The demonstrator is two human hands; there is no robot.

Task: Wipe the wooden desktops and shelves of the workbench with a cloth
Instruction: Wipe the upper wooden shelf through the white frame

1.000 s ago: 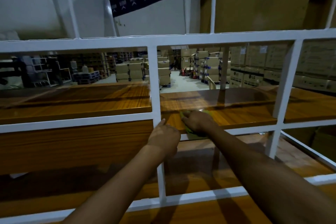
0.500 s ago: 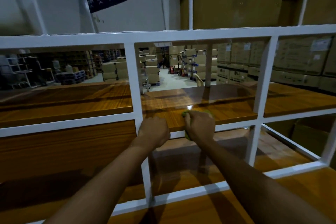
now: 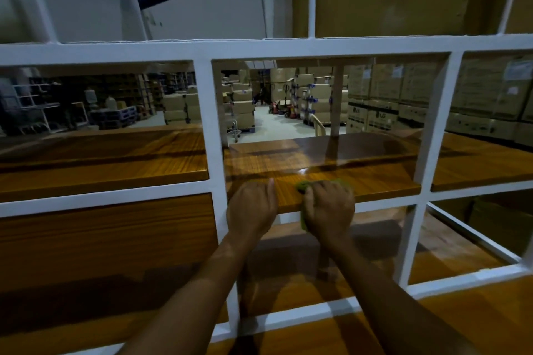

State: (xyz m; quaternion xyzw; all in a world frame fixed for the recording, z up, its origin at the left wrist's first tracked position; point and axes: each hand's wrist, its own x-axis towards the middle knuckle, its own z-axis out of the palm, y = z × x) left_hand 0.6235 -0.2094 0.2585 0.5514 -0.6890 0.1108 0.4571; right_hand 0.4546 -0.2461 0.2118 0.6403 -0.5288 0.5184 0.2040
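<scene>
A glossy wooden shelf [image 3: 360, 173] runs across the middle of a white metal frame [image 3: 215, 135]. My right hand [image 3: 330, 209] presses a green cloth [image 3: 302, 187] onto the shelf's front edge, and most of the cloth is hidden under the hand. My left hand [image 3: 252, 210] grips that same front edge just right of the white upright post, fingers curled over the wood. The wooden desktop [image 3: 432, 320] lies below, nearest to me.
A wooden panel [image 3: 106, 242] fills the lower left bay. White uprights [image 3: 432, 130] divide the shelf into bays. Beyond the frame are stacked cardboard boxes [image 3: 383, 112] and a warehouse aisle. A lower wooden board [image 3: 450, 251] lies at right.
My right hand has pulled the cloth back from the shelf top to its front edge. My left hand has shifted from the white post onto the shelf edge.
</scene>
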